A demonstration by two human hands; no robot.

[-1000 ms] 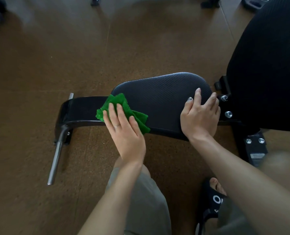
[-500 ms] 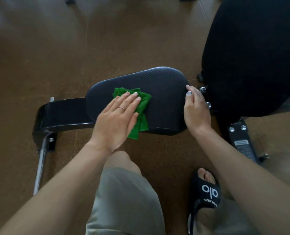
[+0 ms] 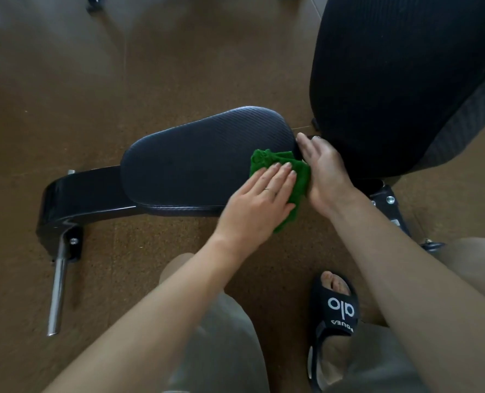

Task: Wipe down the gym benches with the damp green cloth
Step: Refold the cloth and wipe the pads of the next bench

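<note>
The black bench seat pad (image 3: 196,163) lies low over the brown floor, its textured top facing me. A crumpled green cloth (image 3: 267,160) sits at the pad's right end and hangs over the near edge. My left hand (image 3: 259,202) presses flat on the cloth with straight fingers. My right hand (image 3: 325,173) rests against the pad's right end, beside the cloth, fingers extended. The larger black back pad (image 3: 400,80) rises at the upper right.
The bench's black frame (image 3: 74,194) runs left to a foot with a chrome bar (image 3: 58,290) pointing toward me. A bolted bracket (image 3: 387,201) sits at the right. My knee and a black sandalled foot (image 3: 335,313) are near the bench.
My left hand has slid the green cloth rightward across the seat pad, from its left end to its right end, until it meets my right hand. The view has shifted a little.
</note>
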